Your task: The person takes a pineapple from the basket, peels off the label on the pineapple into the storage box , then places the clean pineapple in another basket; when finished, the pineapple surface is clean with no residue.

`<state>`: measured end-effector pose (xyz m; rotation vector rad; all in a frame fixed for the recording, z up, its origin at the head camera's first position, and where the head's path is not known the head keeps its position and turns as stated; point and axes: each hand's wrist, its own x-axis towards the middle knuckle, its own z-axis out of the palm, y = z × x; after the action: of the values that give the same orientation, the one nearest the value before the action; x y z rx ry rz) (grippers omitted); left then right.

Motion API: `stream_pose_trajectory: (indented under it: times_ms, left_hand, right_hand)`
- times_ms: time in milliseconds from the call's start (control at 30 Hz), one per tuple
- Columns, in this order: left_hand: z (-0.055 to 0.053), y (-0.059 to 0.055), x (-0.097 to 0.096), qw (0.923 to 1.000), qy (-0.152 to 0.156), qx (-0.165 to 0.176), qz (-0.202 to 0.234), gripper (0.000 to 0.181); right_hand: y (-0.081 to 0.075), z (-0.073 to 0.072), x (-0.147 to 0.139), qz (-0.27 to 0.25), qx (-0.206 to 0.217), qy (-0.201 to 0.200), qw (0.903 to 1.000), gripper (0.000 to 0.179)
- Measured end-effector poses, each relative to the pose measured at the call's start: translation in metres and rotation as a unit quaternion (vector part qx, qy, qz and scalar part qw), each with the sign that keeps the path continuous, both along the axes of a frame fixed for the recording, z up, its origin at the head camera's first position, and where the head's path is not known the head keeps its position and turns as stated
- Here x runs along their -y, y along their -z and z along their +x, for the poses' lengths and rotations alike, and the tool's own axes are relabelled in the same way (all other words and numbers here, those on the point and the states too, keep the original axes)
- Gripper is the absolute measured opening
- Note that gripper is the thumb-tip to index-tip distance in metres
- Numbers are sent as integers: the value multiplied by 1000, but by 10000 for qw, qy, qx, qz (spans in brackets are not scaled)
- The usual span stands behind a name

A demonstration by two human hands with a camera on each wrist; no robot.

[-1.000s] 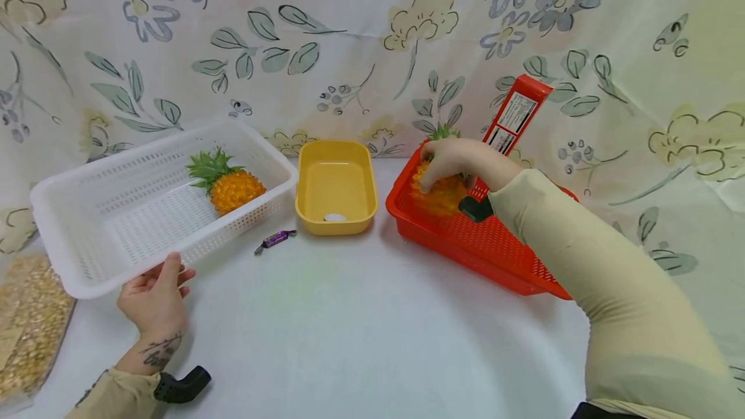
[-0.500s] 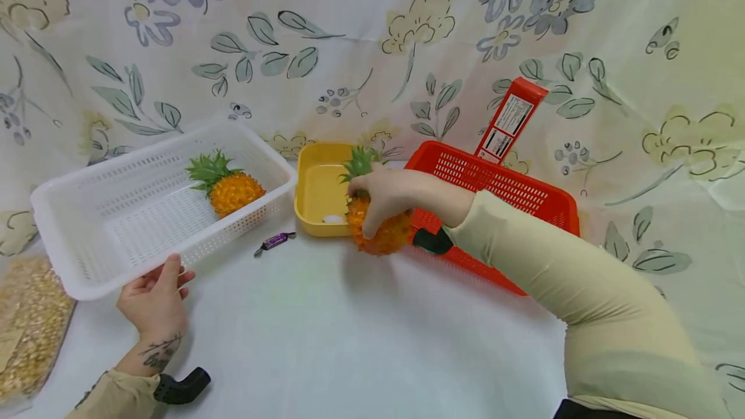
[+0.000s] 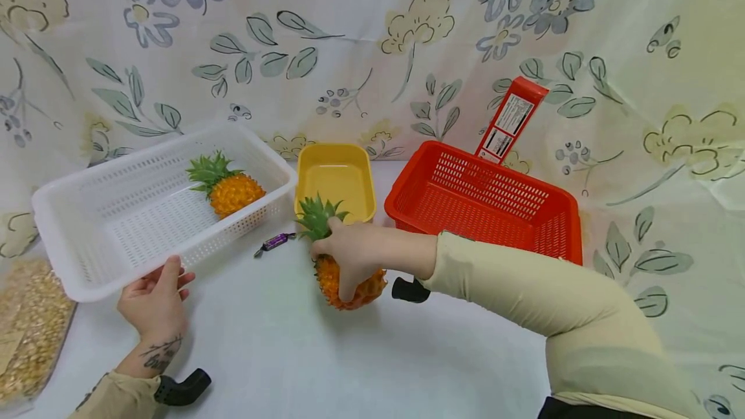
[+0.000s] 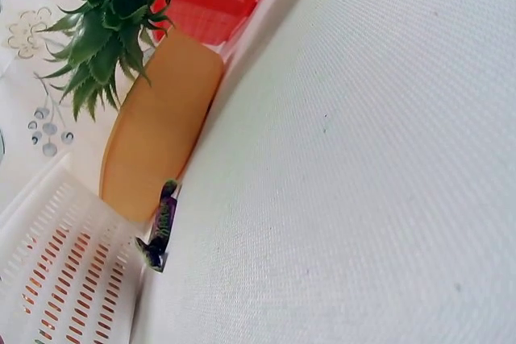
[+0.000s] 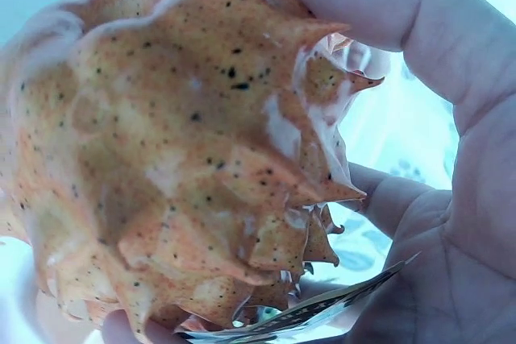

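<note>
Pineapple (image 3: 343,280), a spiky orange toy with a green crown, is gripped in the right hand (image 3: 361,254), fingers curled round its body, and held over the white tabletop (image 3: 361,354) in front of the yellow tub (image 3: 336,180), between the red basket (image 3: 495,205) and the white basket (image 3: 87,264). The right wrist view confirms the grasp: thumb and fingers wrap the fruit's studded skin, and a printed tag or label shows under it. The left hand (image 3: 154,302) rests at the near rim of the white basket, fingers fairly straight against the plastic and thumb raised along the rim; it steadies rather than clenches. A second pineapple (image 3: 227,187) already lies on its side inside the white basket. The red basket shows no contents, though part of its floor is hidden behind its near wall and the sleeve. A purple wrapped candy (image 3: 275,240) lies on the tabletop just beside the yellow tub and the white basket; the left wrist view shows it close against both. A red carton (image 3: 512,118) stands tilted behind the red basket, and a bag of pale grains (image 3: 26,328) lies at the far left. Judged from this layout, one fruit is placed and the held one is roughly midway across, not yet set down.
</note>
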<state>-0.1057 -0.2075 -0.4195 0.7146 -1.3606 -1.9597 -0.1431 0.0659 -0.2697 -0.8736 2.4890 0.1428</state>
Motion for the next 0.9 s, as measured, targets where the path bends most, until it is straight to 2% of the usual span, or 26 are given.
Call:
stream_pose_trajectory:
  times_ms: [167,300,433,600,700,800,900]
  left_hand:
    - [0,0,0,10000,13,-4,-28,18]
    - [0,0,1,10000,-16,40,-30,19]
    - [-2,1,1,9999,-59,96,-8,21]
    - [-3,8,6,9998,-1,54,-170,24]
    - [-3,7,5,9999,5,94,-131,23]
    - [-2,1,3,9996,69,291,-13,20]
    - [1,-2,2,9968,493,635,16,19]
  right_hand:
    - [3,6,1,34,-162,-199,9997,73]
    - [4,13,2,-92,-5,-338,9994,77]
    - [8,18,5,-40,36,-818,9966,79]
    - [18,20,7,273,-161,-1490,9883,80]
    - [27,20,7,491,-241,-1816,9818,79]
    - [37,20,6,712,-385,-2150,9733,78]
    - [45,21,4,862,-561,-2380,9658,77]
